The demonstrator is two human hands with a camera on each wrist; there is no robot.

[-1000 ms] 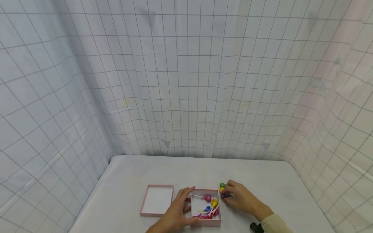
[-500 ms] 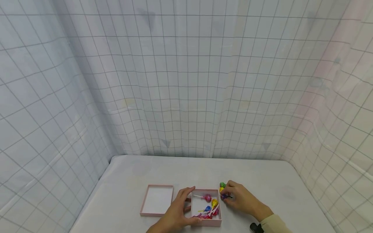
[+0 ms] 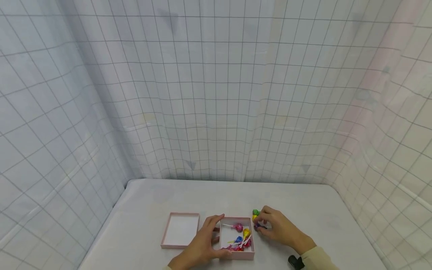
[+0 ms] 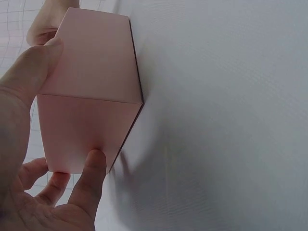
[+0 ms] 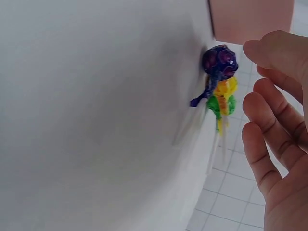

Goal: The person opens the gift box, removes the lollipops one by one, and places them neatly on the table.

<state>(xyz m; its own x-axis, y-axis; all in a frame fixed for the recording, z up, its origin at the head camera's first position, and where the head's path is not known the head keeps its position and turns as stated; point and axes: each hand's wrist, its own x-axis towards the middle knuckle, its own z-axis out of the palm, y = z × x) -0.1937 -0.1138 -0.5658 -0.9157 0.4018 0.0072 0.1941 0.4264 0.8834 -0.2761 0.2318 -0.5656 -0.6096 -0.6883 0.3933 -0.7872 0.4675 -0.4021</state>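
A pink open-topped box (image 3: 237, 255) with a white inside stands on the table. My left hand (image 3: 202, 242) grips its left side, thumb on the front wall and fingers along the side and far corner. Inside lie a pink lollipop (image 3: 239, 227), a yellow one, a blue one and more near the front wall. To the right of the box, my right hand (image 3: 278, 228) hovers with loosely bent fingers at a purple lollipop (image 5: 220, 62). The right wrist view shows a gap between fingertips and candy. Beyond it lie a yellow lollipop (image 5: 227, 87) and a green lollipop (image 5: 230, 104).
A shallow pink lid (image 3: 180, 229), white inside, lies left of the box. White cloth covers the table (image 3: 303, 202). Grid-patterned curtains (image 3: 216, 93) enclose the back and both sides. A small black object (image 3: 295, 262) sits by the right sleeve.
The head view has shifted slightly. Both hands, the box and the lollipops keep nearly the same places relative to one another.
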